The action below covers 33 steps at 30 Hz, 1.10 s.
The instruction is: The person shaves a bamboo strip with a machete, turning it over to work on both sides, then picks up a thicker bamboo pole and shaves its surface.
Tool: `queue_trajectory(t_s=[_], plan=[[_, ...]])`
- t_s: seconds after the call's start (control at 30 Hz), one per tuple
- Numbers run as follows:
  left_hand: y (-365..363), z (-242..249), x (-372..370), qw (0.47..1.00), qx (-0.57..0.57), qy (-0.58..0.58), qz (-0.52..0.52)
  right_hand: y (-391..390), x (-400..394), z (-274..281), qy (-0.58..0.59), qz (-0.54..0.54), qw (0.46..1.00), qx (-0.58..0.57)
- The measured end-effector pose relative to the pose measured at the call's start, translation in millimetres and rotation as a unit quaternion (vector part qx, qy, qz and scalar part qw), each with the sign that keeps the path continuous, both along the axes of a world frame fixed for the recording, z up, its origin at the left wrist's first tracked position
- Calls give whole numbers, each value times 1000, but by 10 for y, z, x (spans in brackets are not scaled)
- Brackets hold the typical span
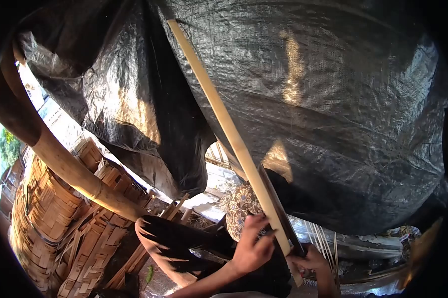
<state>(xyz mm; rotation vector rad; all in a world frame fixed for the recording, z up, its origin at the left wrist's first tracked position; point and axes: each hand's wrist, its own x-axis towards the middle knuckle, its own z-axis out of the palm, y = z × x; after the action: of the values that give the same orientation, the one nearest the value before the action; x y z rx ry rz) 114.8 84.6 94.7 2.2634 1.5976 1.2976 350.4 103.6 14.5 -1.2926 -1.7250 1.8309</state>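
Note:
A long, pale bamboo strip (224, 116) slants from the upper left down to the lower middle, its lower end between my two hands. My left hand (254, 246) is beside the strip on its left, fingers loosely bent and apart. At the strip's lower right, my right hand (311, 260) is closed around the lower end of a long-bladed knife (284, 213). The dark blade points up and lies along the strip's right side. My right fingers partly hide the knife's handle. A patterned cloth (241, 203) shows behind the strip, just above my left hand.
A black tarp (343, 99) hangs in front and overhead. On the left, a thick bamboo pole (80, 176) crosses in front of woven bamboo baskets (50, 203). My bent leg (174, 243) is at lower middle. Thin strips (328, 243) stand behind my right hand.

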Motion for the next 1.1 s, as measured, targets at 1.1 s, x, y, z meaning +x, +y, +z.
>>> queue_trajectory(t_s=[1.1], plan=[[-1095, 286, -2217, 779, -268, -550, 134, -50, -1067, 342, 15, -43, 979, 200]])
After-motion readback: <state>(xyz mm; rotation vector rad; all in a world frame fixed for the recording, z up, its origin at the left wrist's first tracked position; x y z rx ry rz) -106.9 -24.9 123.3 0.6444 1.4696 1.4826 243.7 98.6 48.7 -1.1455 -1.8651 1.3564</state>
